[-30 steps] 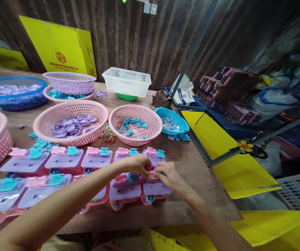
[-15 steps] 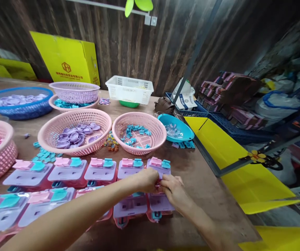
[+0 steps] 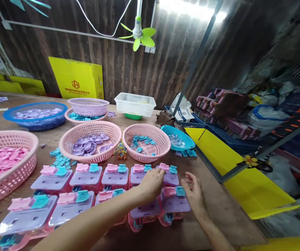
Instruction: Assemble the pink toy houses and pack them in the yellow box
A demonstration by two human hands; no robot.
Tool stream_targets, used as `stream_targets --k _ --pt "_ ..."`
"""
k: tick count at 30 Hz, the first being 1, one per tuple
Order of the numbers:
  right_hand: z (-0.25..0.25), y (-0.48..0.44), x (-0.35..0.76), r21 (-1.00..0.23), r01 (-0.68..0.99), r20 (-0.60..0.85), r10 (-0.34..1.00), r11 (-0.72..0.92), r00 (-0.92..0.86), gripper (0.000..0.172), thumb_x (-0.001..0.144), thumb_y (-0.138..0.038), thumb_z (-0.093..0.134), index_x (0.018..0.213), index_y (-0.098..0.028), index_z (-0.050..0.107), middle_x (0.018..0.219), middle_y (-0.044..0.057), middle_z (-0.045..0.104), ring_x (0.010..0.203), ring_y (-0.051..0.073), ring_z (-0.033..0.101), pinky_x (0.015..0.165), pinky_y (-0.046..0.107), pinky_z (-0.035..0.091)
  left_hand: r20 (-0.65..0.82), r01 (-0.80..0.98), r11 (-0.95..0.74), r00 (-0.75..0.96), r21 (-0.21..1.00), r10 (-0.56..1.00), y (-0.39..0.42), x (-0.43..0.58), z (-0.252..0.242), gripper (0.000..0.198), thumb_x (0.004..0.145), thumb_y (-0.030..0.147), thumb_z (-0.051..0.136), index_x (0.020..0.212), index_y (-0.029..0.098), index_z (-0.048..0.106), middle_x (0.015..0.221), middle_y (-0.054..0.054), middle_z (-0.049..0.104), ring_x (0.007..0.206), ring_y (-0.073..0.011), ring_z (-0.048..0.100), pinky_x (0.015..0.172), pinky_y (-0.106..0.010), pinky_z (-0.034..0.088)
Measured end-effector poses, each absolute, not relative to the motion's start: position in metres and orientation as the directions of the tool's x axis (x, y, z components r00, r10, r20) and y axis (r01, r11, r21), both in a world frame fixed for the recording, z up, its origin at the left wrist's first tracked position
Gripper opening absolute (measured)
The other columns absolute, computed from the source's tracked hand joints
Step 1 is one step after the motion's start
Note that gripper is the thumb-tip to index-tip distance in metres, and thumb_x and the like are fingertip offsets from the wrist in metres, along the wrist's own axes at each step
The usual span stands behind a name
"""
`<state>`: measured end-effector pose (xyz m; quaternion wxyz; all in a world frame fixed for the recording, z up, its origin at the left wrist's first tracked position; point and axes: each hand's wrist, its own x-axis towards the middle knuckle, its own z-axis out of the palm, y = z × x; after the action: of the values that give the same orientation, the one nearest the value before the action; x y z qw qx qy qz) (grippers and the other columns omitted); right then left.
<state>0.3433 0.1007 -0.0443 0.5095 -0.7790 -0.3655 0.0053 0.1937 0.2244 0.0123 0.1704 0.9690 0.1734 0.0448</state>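
Two rows of small pink plastic boxes with lilac lids stand on the table, each lid carrying a pink tab and a teal tab. My left hand [image 3: 152, 183] is over the right end of the rows, beside the rearmost right box [image 3: 171, 180]. Its fingers are curled together, and whatever they hold is hidden. My right hand [image 3: 196, 195], fingers apart and holding nothing visible, is just right of the front right box [image 3: 176, 205]. My left forearm crosses in front of several front-row boxes.
Behind the boxes, a pink basket [image 3: 64, 142] holds lilac round parts and another pink basket [image 3: 167, 148] holds teal clips. Pink pieces fill a basket [image 3: 33, 153] at left. A turquoise basin [image 3: 191, 141] holds clear parts. Yellow cardboard [image 3: 233, 167] lies beyond the table's right edge.
My hands have separated: the right hand has moved right, off the boxes, and its fingers have spread. The left hand stays at the right-end boxes. The view has tilted up.
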Motion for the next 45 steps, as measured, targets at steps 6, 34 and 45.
stream_targets --k 6,34,45 --pt "-0.072 0.08 0.31 -0.707 0.666 0.47 0.545 -0.239 0.694 0.055 0.077 -0.052 0.053 0.121 -0.021 0.041 0.117 0.013 0.045 0.105 0.027 0.05 0.085 0.044 0.046 0.097 0.261 -0.907 0.947 0.329 0.307 0.256 0.228 0.018 0.047 0.08 0.01 0.041 0.126 0.012 0.037 0.126 -0.014 0.047 0.117 -0.023 0.045 0.095 -0.032 0.038" --pt "-0.077 0.063 0.286 -0.623 0.73 0.494 0.583 -0.28 0.645 0.053 0.079 -0.041 0.054 0.126 -0.021 0.04 0.113 0.011 0.051 0.107 0.027 0.048 0.091 0.046 0.04 -0.136 0.384 -0.893 0.923 0.234 0.361 0.257 0.252 0.012 0.02 0.073 0.021 0.055 0.089 0.012 0.065 0.096 -0.016 0.066 0.093 -0.0282 0.061 0.076 -0.032 0.047" --pt "-0.076 0.062 0.277 -0.577 0.762 0.527 0.578 -0.295 0.623 0.053 0.083 -0.048 0.047 0.128 -0.021 0.038 0.116 0.013 0.05 0.109 0.028 0.046 0.091 0.047 0.038 0.16 0.348 -0.754 0.846 0.557 0.509 0.256 0.183 0.028 0.034 0.083 0.013 0.043 0.117 0.014 0.05 0.103 -0.009 0.065 0.096 -0.019 0.06 0.086 -0.03 0.044"
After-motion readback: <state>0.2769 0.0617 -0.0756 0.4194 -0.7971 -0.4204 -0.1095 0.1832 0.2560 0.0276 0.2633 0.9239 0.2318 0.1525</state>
